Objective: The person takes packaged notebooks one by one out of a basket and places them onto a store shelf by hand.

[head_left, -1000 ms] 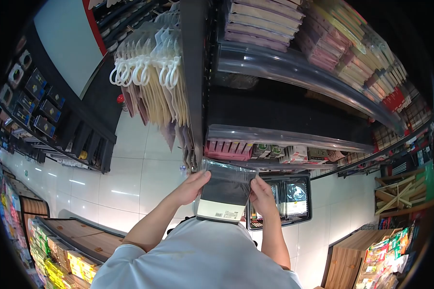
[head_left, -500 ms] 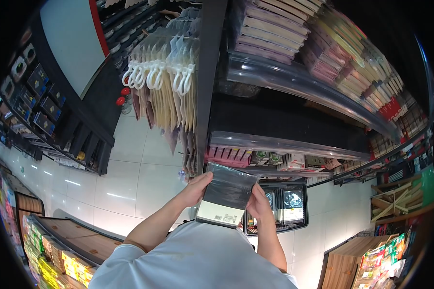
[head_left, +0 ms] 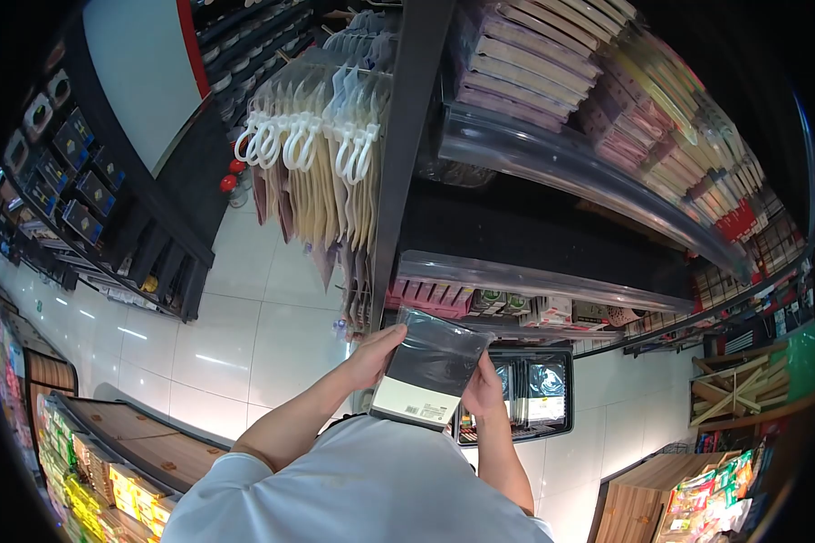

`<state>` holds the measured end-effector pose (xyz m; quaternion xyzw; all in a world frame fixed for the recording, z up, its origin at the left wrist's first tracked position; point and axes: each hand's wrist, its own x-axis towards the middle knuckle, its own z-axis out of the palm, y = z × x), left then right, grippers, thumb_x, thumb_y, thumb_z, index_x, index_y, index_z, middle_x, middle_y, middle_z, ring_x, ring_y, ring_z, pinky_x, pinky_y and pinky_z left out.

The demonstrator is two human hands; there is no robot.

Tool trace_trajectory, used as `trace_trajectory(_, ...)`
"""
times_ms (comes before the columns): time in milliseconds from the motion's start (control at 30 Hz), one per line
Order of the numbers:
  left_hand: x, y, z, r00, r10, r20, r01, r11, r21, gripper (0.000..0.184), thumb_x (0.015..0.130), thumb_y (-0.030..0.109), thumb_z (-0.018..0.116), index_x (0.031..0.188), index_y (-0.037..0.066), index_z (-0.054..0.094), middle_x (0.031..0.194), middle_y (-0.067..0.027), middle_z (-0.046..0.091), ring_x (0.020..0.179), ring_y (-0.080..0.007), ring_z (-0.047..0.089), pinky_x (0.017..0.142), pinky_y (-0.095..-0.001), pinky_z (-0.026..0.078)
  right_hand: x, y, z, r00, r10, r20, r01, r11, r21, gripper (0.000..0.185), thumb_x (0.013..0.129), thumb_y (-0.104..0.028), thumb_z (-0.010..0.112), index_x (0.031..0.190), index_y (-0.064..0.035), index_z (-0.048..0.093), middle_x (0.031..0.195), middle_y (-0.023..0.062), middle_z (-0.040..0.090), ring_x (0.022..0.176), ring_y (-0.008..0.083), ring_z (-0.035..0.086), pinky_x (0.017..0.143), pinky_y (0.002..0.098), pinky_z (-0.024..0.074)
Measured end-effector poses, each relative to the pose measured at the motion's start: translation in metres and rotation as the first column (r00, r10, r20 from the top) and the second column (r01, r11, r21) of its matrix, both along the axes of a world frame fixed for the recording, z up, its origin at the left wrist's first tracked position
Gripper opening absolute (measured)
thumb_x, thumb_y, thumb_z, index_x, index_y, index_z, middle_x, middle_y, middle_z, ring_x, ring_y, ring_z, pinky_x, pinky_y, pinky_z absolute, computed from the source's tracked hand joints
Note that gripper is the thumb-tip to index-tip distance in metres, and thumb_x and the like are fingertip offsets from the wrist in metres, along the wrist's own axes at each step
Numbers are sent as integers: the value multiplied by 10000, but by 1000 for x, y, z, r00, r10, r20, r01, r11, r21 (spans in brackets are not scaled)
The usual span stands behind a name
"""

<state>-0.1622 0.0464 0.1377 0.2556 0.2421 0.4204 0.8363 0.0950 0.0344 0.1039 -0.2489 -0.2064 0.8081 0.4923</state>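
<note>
A dark grey notebook [head_left: 430,360] in clear plastic wrap is in front of my chest, its lower part white with a printed barcode. My left hand [head_left: 378,355] grips its left edge, thumb along the side. On the right edge my right hand [head_left: 484,387] is closed around it; the fingers underneath are hidden. Just beyond that hand is a black crate [head_left: 569,398], holding similar plastic-wrapped black-and-white packs [head_left: 546,385].
Ahead stands a dark shelf unit with a clear front lip [head_left: 552,154] and stacked wrapped books [head_left: 525,68]. Bags on white hangers [head_left: 285,145] hang to its left. Pink boxes [head_left: 430,295] fill a lower shelf. Behind me are wooden display stands [head_left: 127,434] with colourful packets.
The view has shifted slightly, so the shelves and hangers appear a little farther right. Both hands keep hold of the notebook, which is almost in the same place.
</note>
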Motion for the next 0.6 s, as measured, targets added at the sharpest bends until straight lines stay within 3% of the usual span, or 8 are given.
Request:
trace_trajectory(67,5,3,-3,998,8,-69,-10,999,-32,534,1080,435,390,1420,31,464,1391,-102,560,1254,-189,538,1084,-354,418,-1,0,3,999,-33,9,33,999,-12,491,1069,-410,398,1418,-83,504,1429,104,559,1313,283,523,1116,476,391)
trace_trajectory(167,14,0,3,1000,28,8,-25,974,-224,582,1077,476,359,1451,40,446,1410,-104,553,1264,-207,543,1089,-360,419,-4,-4,6,995,-100,-9,99,994,-38,493,1066,-412,401,1423,-86,499,1430,104,558,1320,291,517,1130,481,373)
trace_trajectory(267,16,-2,4,959,-20,283,83,973,-213,627,1068,519,334,1473,51,433,1435,-103,539,1256,-240,562,1074,-394,452,-6,-4,14,991,-129,-34,128,991,-29,498,1062,-415,407,1426,-86,493,1437,105,553,1326,293,511,1142,481,357)
trace_trajectory(367,29,-18,-13,950,-272,151,309,883,-354,607,1046,504,429,1468,67,443,1383,-97,574,1231,-234,584,1043,-440,492,-7,-2,14,985,-170,-31,169,985,-32,482,1067,-394,400,1427,-86,489,1432,99,556,1322,291,512,1141,478,355)
trace_trajectory(467,43,-25,-31,875,-433,219,484,798,-358,596,1042,492,447,1462,69,448,1363,-96,581,1217,-229,590,1034,-443,500,-13,4,20,974,-218,62,216,976,30,458,1074,-350,400,1423,-66,486,1406,102,570,1309,274,519,1124,466,370)
trace_trajectory(600,56,-21,-46,809,-425,407,552,786,-277,582,1037,476,472,1455,72,454,1336,-95,590,1197,-223,599,1022,-448,511,-15,16,41,967,-177,186,144,973,178,438,1079,-285,409,1424,-23,474,1394,123,562,1297,236,516,1097,443,393)
